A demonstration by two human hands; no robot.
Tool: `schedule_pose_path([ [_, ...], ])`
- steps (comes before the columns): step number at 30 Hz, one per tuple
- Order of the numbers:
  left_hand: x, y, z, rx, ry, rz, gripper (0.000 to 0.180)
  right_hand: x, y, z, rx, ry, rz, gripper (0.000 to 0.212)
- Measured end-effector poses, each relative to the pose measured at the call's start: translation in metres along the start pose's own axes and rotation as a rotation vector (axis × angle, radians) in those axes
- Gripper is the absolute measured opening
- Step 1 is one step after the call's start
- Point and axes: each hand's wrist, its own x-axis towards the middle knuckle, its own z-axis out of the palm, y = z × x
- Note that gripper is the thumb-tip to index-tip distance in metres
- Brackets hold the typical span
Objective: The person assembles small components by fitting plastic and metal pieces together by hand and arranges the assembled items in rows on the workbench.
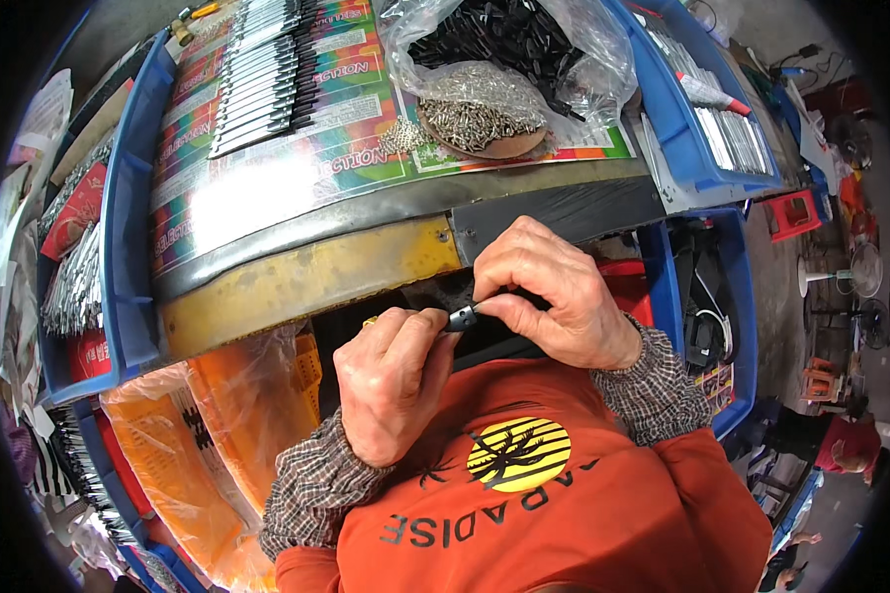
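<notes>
My left hand (391,381) and my right hand (554,292) meet just below the table's front edge, over my orange shirt. Together they pinch a small black part (461,317) with a pale metal piece at its tip. The fingers of both hands are closed around it, and most of the part is hidden under my right fingers. On the table above lie a row of finished black-and-silver pieces (257,79), a brown dish of small silver metal bits (480,119), and a clear bag of black parts (509,44).
The worktable (307,272) has a worn yellow front edge and a shiny colourful printed cover. Blue crates stand at left (124,227) and right (677,109), holding metal strips. An orange plastic bag (198,435) hangs at lower left. Another person in red (845,440) sits at far right.
</notes>
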Motion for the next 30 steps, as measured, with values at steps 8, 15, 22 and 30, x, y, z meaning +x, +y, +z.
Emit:
schedule_pose_path([
  [8,-0.002,0.005,0.002,0.115,0.026,0.09,0.027,-0.004,-0.004,0.005,-0.056,-0.023,-0.075,0.019],
  [15,-0.006,0.002,0.006,0.24,0.028,0.185,0.026,-0.005,-0.01,0.006,-0.151,-0.027,-0.108,0.023],
  [22,-0.008,0.001,0.009,0.315,0.001,0.24,0.024,-0.007,-0.017,0.008,-0.374,-0.061,-0.201,0.023],
  [30,-0.008,0.0,0.012,0.309,0.015,0.234,0.021,-0.011,-0.016,0.017,-0.324,0.008,-0.159,0.029],
])
